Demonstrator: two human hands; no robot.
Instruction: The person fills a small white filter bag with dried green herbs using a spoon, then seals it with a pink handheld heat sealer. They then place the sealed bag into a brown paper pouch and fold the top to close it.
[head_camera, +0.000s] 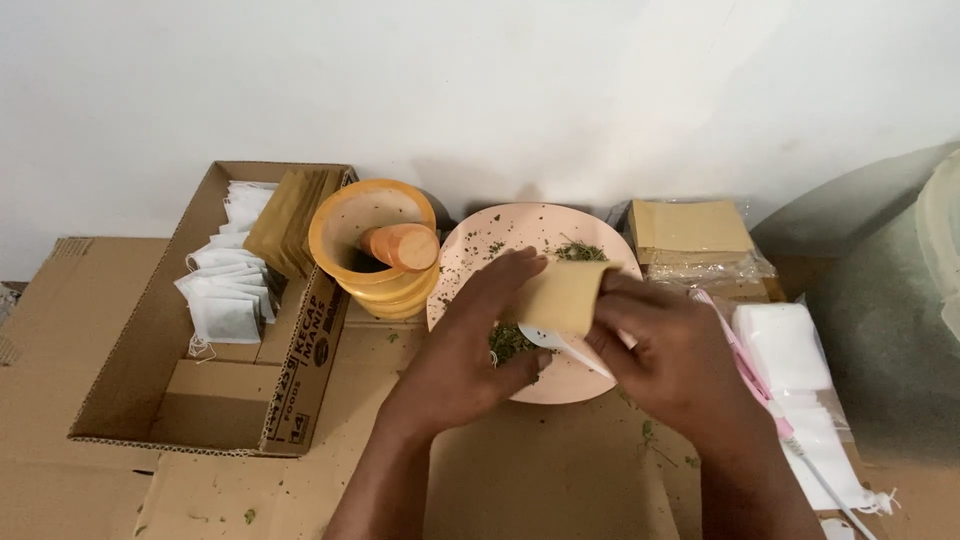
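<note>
Both of my hands meet over a pink plate (470, 250) strewn with dried green herbs (578, 252). My left hand (465, 355) pinches the left side of a small tan paper envelope (565, 297). My right hand (675, 355) grips the envelope's right side, and a white spoon-like piece (565, 345) pokes out beneath it next to a clump of herbs (508, 342). How the white piece is held is hidden by my fingers.
An orange mortar (352, 225) with its pestle (402, 245) stands left of the plate. An open cardboard box (150, 330) holds white filter bags (225, 300) and tan envelopes (285, 220). More tan envelopes (688, 228) and white bags (782, 345) lie at right.
</note>
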